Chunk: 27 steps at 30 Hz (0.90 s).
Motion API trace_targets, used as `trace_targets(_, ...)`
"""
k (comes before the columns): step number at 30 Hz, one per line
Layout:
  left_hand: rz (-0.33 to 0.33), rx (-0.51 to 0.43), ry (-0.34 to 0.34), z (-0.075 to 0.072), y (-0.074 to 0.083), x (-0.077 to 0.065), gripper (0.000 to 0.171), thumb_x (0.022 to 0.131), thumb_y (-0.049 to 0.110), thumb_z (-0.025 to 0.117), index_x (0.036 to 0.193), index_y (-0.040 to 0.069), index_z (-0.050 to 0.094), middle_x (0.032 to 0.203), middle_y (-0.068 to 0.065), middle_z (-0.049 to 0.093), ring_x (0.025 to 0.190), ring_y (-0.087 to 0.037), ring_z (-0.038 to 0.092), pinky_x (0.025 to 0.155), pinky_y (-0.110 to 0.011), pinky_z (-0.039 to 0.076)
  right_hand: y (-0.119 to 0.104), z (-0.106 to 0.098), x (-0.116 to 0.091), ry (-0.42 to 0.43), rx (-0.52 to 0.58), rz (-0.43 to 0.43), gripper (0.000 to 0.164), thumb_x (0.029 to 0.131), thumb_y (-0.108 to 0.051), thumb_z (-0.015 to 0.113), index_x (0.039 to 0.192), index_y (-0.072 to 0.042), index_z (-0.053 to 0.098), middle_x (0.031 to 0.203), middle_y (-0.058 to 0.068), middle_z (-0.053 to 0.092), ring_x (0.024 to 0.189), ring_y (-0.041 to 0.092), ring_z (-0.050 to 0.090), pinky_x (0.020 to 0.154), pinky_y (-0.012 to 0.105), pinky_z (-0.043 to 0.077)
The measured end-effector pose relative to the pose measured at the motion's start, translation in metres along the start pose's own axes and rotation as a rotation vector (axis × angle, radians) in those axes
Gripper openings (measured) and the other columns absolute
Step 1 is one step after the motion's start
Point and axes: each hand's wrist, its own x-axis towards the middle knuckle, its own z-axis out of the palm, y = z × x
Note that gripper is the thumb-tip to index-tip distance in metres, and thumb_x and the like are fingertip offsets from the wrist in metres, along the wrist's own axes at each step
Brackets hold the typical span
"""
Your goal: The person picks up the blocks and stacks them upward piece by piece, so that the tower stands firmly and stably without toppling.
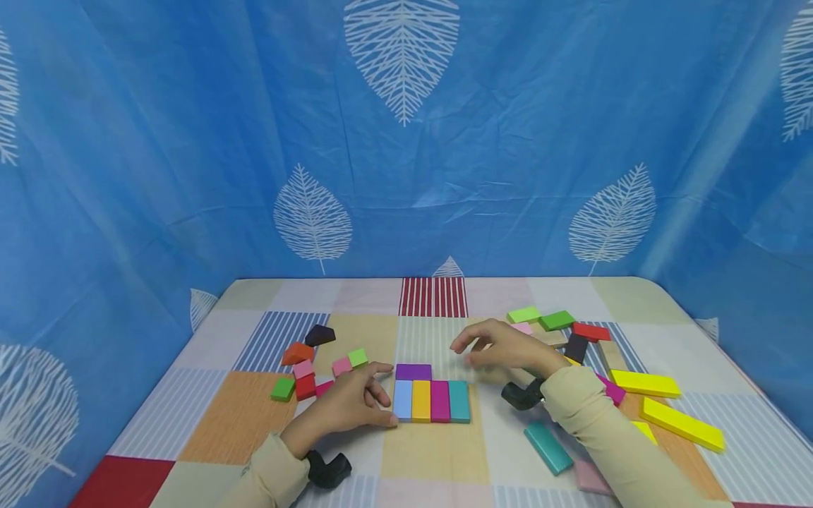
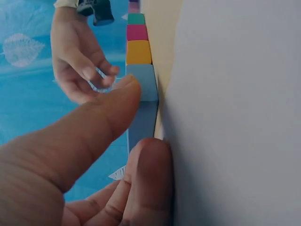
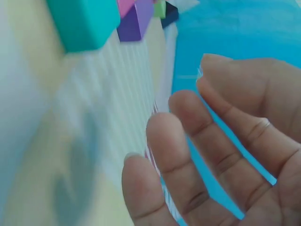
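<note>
Four flat blocks stand side by side in a row: light blue (image 1: 403,401), orange (image 1: 421,401), magenta (image 1: 440,401) and teal (image 1: 459,401). A purple block (image 1: 413,372) lies across the row's far left end. At the row's left side is my left hand (image 1: 356,401), thumb and fingers spread apart. Its thumb tip appears to touch the light blue block's near end in the left wrist view, with fingers along its side. My right hand (image 1: 504,346) hovers beyond the row to the right, fingers loosely bent, nothing between them in the right wrist view.
Left of the row lie small blocks, among them green (image 1: 282,389), red (image 1: 305,386), orange-red (image 1: 297,353) and black (image 1: 320,334). Long yellow blocks (image 1: 682,423) and other colours are scattered at right. A loose teal block (image 1: 548,448) lies near the right forearm.
</note>
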Motion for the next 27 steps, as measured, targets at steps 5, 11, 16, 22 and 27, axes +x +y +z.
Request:
trace_targets(5, 0.007, -0.035, -0.065, -0.006, 0.004, 0.001, 0.093, 0.084, 0.010, 0.094, 0.159, -0.008, 0.041, 0.092, 0.001, 0.069, 0.073, -0.015, 0.062, 0.065, -0.024, 0.055, 0.007, -0.014, -0.032, 0.066, -0.042, -0.026, 0.021, 0.102, 0.001, 0.069, 0.121, 0.008, 0.073, 0.119, 0.023, 0.074, 0.105, 0.036, 0.073, 0.092, 0.035, 0.060)
trace_targets(11, -0.004, -0.029, -0.116, -0.010, 0.007, 0.005, 0.097, 0.085, 0.008, 0.092, 0.163, -0.005, 0.036, 0.091, 0.000, 0.069, 0.071, -0.015, 0.063, 0.065, -0.024, 0.055, 0.013, -0.025, -0.067, 0.132, -0.133, 0.014, 0.022, 0.099, -0.001, 0.075, 0.120, 0.005, 0.075, 0.116, 0.019, 0.076, 0.102, 0.030, 0.074, 0.089, 0.030, 0.060)
trace_targets(16, -0.032, 0.014, -0.140, -0.011, 0.010, 0.010, 0.100, 0.084, 0.009, 0.094, 0.165, -0.001, 0.036, 0.088, 0.000, 0.068, 0.072, -0.016, 0.062, 0.066, -0.024, 0.054, 0.019, -0.028, -0.092, 0.126, -0.163, 0.066, 0.025, 0.095, -0.002, 0.079, 0.120, 0.002, 0.076, 0.115, 0.016, 0.076, 0.094, 0.016, 0.070, 0.083, 0.026, 0.061)
trace_targets(22, -0.046, 0.035, -0.187, -0.012, 0.015, 0.017, 0.097, 0.084, 0.009, 0.094, 0.163, 0.000, 0.039, 0.087, -0.001, 0.067, 0.067, -0.015, 0.063, 0.064, -0.026, 0.055, 0.020, -0.031, -0.111, 0.083, -0.195, 0.164, 0.028, 0.090, -0.008, 0.086, 0.117, -0.002, 0.078, 0.107, 0.003, 0.073, 0.088, 0.011, 0.060, 0.076, 0.024, 0.056)
trace_targets(27, -0.040, 0.045, -0.205, -0.013, 0.016, 0.019, 0.091, 0.084, 0.009, 0.093, 0.159, -0.001, 0.044, 0.085, -0.001, 0.067, 0.065, -0.015, 0.064, 0.063, -0.026, 0.055, 0.018, -0.028, -0.115, 0.038, -0.272, 0.193, 0.024, 0.087, -0.012, 0.090, 0.109, -0.008, 0.081, 0.095, -0.009, 0.066, 0.081, 0.008, 0.052, 0.069, 0.024, 0.051)
